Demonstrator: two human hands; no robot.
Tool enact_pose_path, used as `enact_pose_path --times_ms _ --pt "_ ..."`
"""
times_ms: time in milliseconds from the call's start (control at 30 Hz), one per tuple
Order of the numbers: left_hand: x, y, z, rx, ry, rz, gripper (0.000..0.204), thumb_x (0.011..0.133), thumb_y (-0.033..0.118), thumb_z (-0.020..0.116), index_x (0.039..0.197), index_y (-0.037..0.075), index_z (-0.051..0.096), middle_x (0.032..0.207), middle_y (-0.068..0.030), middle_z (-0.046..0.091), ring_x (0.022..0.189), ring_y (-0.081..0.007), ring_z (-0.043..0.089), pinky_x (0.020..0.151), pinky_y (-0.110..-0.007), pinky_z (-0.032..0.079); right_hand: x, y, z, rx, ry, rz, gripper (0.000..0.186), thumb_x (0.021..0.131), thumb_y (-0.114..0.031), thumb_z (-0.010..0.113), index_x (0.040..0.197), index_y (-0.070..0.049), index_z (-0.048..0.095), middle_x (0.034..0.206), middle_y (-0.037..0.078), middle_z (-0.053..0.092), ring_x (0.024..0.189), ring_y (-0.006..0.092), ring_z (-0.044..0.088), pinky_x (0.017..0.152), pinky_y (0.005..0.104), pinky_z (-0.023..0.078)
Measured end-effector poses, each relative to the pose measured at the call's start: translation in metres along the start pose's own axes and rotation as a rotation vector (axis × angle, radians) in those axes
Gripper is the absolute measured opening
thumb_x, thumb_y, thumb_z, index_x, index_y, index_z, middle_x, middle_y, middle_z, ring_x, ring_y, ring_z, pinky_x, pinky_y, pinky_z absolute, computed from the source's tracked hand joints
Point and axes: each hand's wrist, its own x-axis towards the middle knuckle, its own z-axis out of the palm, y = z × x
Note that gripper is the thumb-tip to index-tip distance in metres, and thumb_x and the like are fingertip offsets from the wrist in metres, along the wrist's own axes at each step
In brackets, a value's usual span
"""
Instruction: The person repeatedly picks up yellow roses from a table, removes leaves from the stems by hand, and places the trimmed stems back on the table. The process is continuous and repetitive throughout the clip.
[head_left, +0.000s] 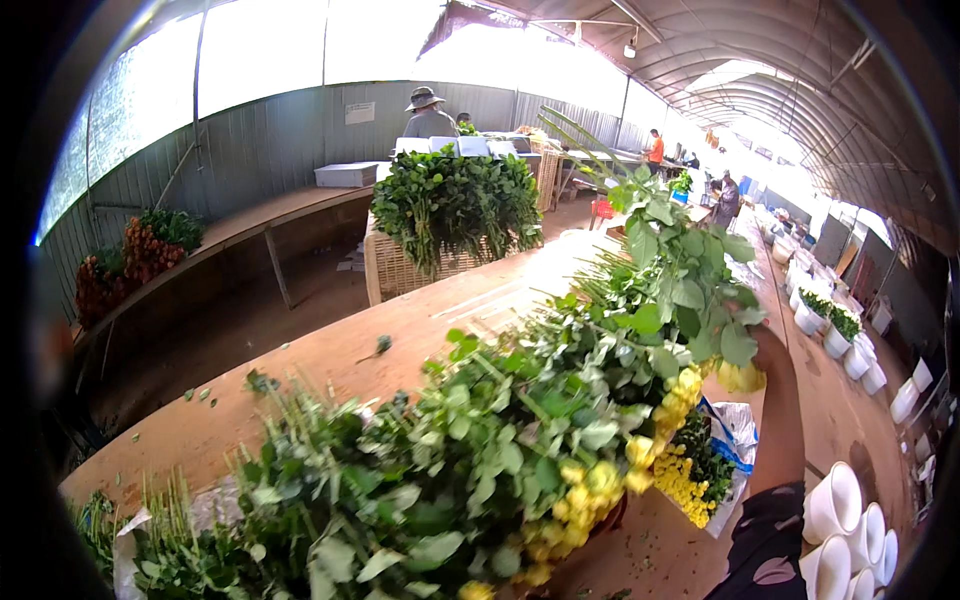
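Note:
My right arm [785, 430], in a dark patterned sleeve, reaches up from the lower right. Leaves hide most of my right hand [768, 348], which is closed around long yellow rose stems [655, 240]. Their cut ends point up and to the far left, and a yellow bloom [740, 377] hangs beside the hand. Below lies a long heap of leafy rose stems [430, 450] on the table, its yellow blooms [590, 495] toward me. A wrapped bunch of small yellow flowers [685, 487] lies right of the heap. I cannot see my left hand.
The brown table [330, 350] curves across the view. Beyond it stands a wicker crate [390, 270] under leafy bunches [455, 200]. A person in a hat [428, 120] is behind it; others work farther back. White buckets [832, 500] stand at right. Orange-brown bunches [150, 250] are far left.

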Motion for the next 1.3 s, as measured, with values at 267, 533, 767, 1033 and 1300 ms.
enact_pose_path --times_ms 267,533,767,1033,1300 --pt "0.011 0.108 0.055 0.092 0.132 -0.134 0.043 0.074 0.020 0.056 0.108 0.001 0.040 0.101 -0.0127 0.048 0.094 -0.0236 0.046 0.080 -0.035 0.038 0.210 0.004 -0.106 -1.117 0.302 -0.265 0.038 0.072 -0.018 0.051 0.110 -0.016 0.050 0.099 0.015 0.055 0.088 0.0194 0.053 0.075 0.0278 0.041" --pt "0.011 0.144 0.082 0.134 0.187 -0.199 0.036 0.074 0.020 0.055 0.104 0.003 0.044 0.095 -0.0112 0.051 0.089 -0.0225 0.049 0.078 -0.036 0.039 0.297 0.197 -0.188 -2.029 0.169 0.266 0.028 0.080 -0.020 0.038 0.103 -0.025 0.053 0.097 0.003 0.057 0.090 0.0232 0.053 0.083 0.0529 0.027" --pt "-0.044 0.103 0.050 0.054 0.254 -0.226 0.030 0.075 0.020 0.055 0.099 0.005 0.047 0.089 -0.0098 0.054 0.085 -0.0216 0.051 0.077 -0.037 0.040 0.300 0.198 -0.170 -2.135 0.309 0.472 0.047 0.084 -0.039 0.027 0.124 -0.015 0.030 0.117 0.014 0.043 0.111 0.0296 0.034 0.091 0.0554 0.016" --pt "-0.070 -0.057 -0.031 -0.892 0.185 -0.442 0.029 0.074 0.017 0.057 0.098 0.002 0.050 0.091 -0.0110 0.056 0.085 -0.0240 0.055 0.077 -0.040 0.042 0.126 0.081 -0.008 -0.848 -0.048 -0.489 0.049 0.078 -0.015 0.049 0.124 -0.009 0.032 0.114 0.013 0.044 0.097 0.0231 0.047 0.079 0.0315 0.037" --pt "-0.103 -0.109 -0.041 -1.471 -0.014 -0.390 0.038 0.072 0.012 0.057 0.108 0.005 0.045 0.103 -0.0112 0.052 0.097 -0.0268 0.049 0.084 -0.041 0.038 -0.299 0.029 0.400 -0.142 -1.583 -0.456 0.033 0.076 -0.010 0.055 0.108 -0.007 0.049 0.095 0.010 0.057 0.086 0.0205 0.055 0.074 0.0288 0.043"
